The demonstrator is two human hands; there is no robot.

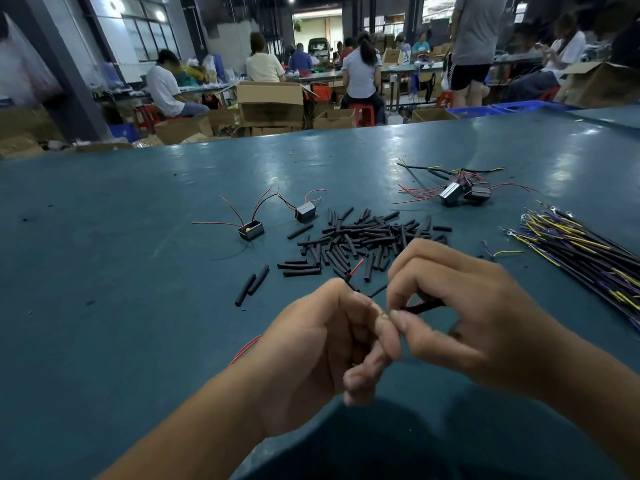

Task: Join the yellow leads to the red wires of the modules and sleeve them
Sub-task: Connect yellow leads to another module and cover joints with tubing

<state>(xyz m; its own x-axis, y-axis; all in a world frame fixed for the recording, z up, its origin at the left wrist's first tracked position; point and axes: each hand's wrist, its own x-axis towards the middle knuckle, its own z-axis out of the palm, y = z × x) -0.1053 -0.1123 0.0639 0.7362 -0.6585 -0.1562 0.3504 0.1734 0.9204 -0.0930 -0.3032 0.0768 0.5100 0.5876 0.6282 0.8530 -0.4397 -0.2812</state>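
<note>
My left hand (322,344) and my right hand (460,306) meet fingertip to fingertip near the table's front edge. The left pinches thin wire ends; a red wire (246,348) trails out under its wrist. The right grips a black sleeve (423,307) on a lead. The joint itself is hidden by my fingers. A pile of black sleeves (360,240) lies just beyond my hands. Two modules with red wires, one (250,231) and another (305,212), sit to the left of the pile. A bundle of yellow and purple leads (581,251) lies at the right.
A cluster of modules with joined, sleeved leads (462,192) rests at the far right of the green table (121,258). Two loose sleeves (252,284) lie apart at the left. Beyond the table's far edge are cardboard boxes (270,102) and seated people.
</note>
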